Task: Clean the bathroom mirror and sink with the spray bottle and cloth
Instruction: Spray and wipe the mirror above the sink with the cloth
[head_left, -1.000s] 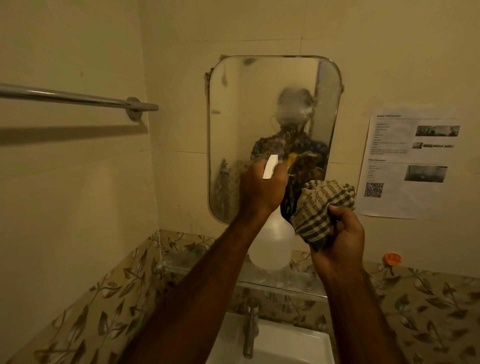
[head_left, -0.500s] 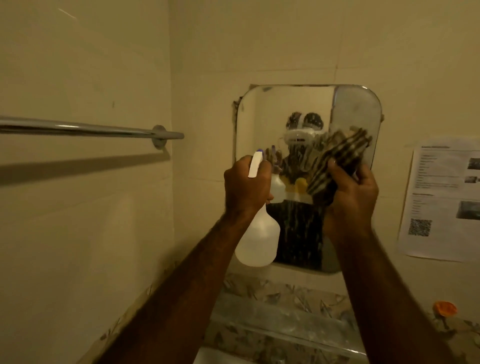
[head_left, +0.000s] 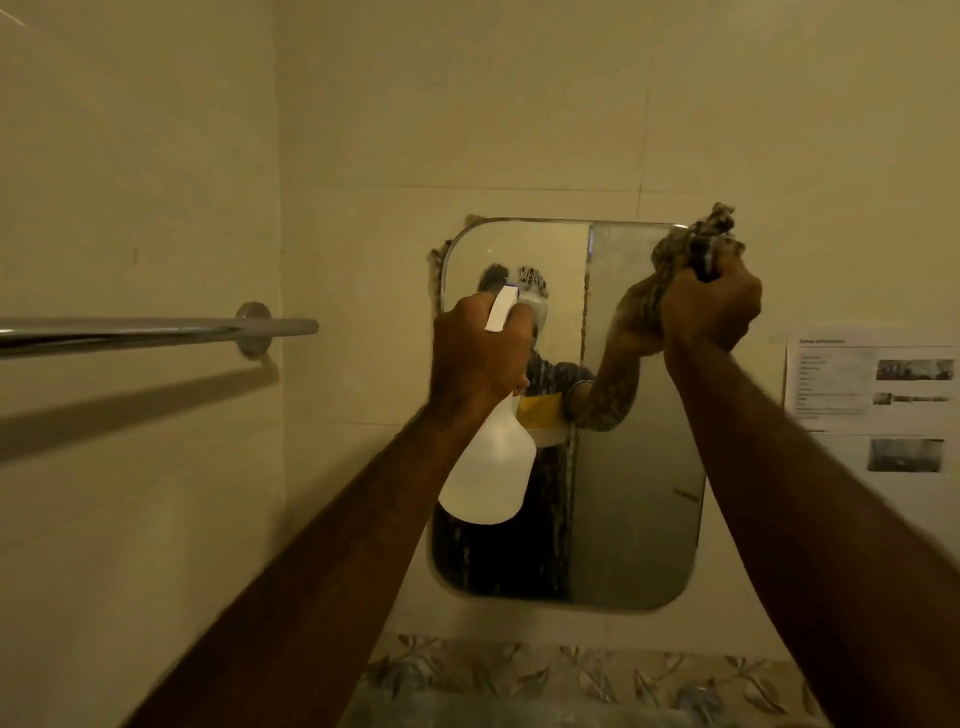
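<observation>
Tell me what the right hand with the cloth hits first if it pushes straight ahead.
Probably the mirror: the right hand presses the cloth at its top right corner, seemingly already touching the glass, though depth is hard to judge.

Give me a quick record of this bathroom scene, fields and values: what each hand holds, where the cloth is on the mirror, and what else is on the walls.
left hand: gripping the white spray bottle by its neck, in front of the mirror's left half
right hand: bunched checked cloth
cloth position: at the mirror top right corner
mirror surface: streaky lower left
left wall: chrome towel rail
right of mirror: printed paper notice
</observation>
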